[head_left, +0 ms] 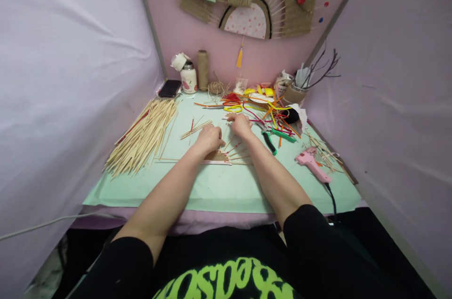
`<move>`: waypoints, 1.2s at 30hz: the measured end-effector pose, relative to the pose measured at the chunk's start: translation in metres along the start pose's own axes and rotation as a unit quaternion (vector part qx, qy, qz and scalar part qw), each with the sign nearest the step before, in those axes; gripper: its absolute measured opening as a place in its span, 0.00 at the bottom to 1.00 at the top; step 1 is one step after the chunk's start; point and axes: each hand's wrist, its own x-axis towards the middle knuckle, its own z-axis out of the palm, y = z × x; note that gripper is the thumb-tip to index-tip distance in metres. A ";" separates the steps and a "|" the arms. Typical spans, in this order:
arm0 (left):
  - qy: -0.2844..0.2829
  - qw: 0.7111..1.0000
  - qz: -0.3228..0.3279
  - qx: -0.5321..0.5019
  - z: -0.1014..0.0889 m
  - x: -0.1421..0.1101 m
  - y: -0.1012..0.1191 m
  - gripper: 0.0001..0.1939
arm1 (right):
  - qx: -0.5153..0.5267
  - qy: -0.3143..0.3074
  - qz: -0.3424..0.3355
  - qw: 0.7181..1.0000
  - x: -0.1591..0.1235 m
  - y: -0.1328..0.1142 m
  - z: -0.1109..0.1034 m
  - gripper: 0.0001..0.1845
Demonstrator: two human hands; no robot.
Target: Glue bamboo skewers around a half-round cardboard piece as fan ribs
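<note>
My left hand (211,139) is closed, its fingertips pinched just above a brown half-round piece (218,156) that lies flat on the table. Thin wooden sticks (239,152) spread out from that piece like fan ribs, a few with red marks. Farther back and to the right, my right hand (240,125) is also closed, pinching at the far end of a thin stick (226,130) that runs between the two hands. The fingers partly cover this stick. Left of my left hand lie several short loose sticks (196,129).
A big pile of wooden sticks (141,139) lies at left. Yellow-handled scissors (233,108), green-handled pliers (270,142) and coloured strips (278,120) lie beyond and right. A pink glue gun (313,165) with a black cord rests at right. Jars and a phone (170,88) stand behind.
</note>
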 end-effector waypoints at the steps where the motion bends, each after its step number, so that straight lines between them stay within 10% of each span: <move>1: 0.004 1.000 -0.008 0.004 0.000 -0.001 0.000 0.14 | -0.011 -0.005 0.006 1.000 0.001 -0.001 -0.001 0.22; 36: -0.031 0.996 -0.061 0.053 -0.003 -0.004 0.008 0.22 | -0.041 -0.007 0.031 0.999 -0.008 -0.008 -0.005 0.19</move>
